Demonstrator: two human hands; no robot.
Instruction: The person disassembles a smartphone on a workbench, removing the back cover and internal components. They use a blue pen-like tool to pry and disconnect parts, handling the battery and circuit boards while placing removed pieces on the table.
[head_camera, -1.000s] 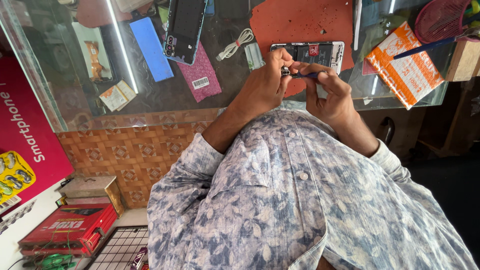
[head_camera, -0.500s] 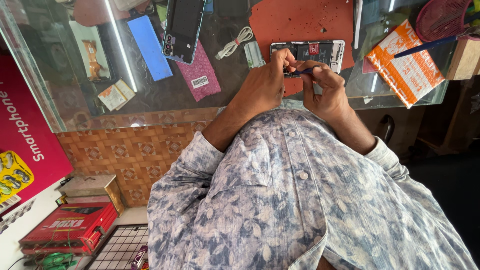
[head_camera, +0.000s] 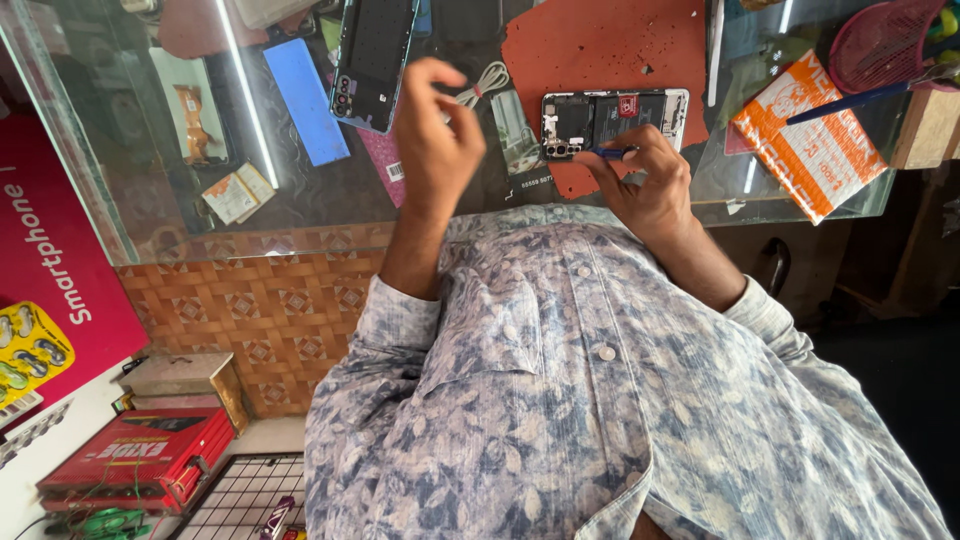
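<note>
phone repair shop, glass counter (head_camera: 120, 215), opened phone (head_camera: 612, 118) on red mat (head_camera: 590, 50), phone back cover (head_camera: 372, 60)

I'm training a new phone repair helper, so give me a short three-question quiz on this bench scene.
1. True or false: the opened phone lies on the red mat.
2. The blue-handled tool is: A, gripped in the right hand, tip at the opened phone; B, held by a co-worker; C, lying loose on the mat.
3. Fill in: the left hand is raised, fingers curled, above the ___ countertop.

Key: 1 true; 2 A; 3 glass.
</note>
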